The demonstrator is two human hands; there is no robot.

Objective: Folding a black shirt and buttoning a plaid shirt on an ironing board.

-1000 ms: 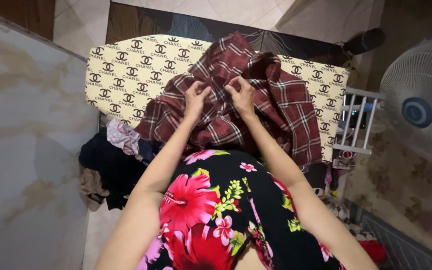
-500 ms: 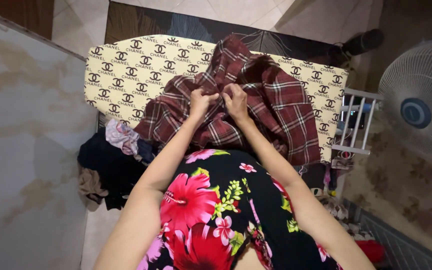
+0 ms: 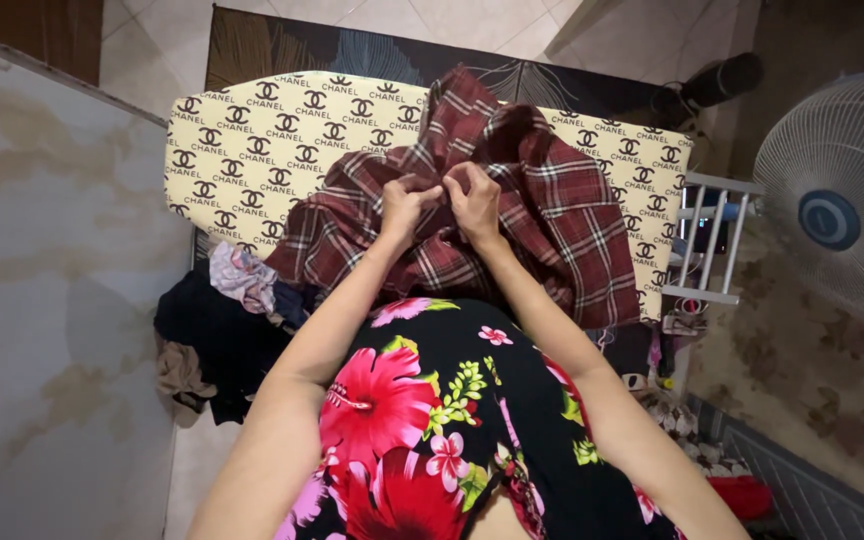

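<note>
Under both hands (image 3: 439,203), bunched red plaid garment (image 3: 552,215) on patterned ironing board (image 3: 252,150)

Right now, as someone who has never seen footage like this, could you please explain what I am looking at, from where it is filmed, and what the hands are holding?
There is no machine here: this is one camera worn on a person's head, looking down past their flowered dress at their own bare arms. The left hand and right hand sit close together, both pinching a bunched fold of a dark red plaid garment. That garment lies crumpled on an ironing board with a cream patterned cover. Below the board's left end is a pile of clothes, mostly dark. To the right stand a white metal rack and a white electric fan. A pale marbled surface fills the left side.
</note>
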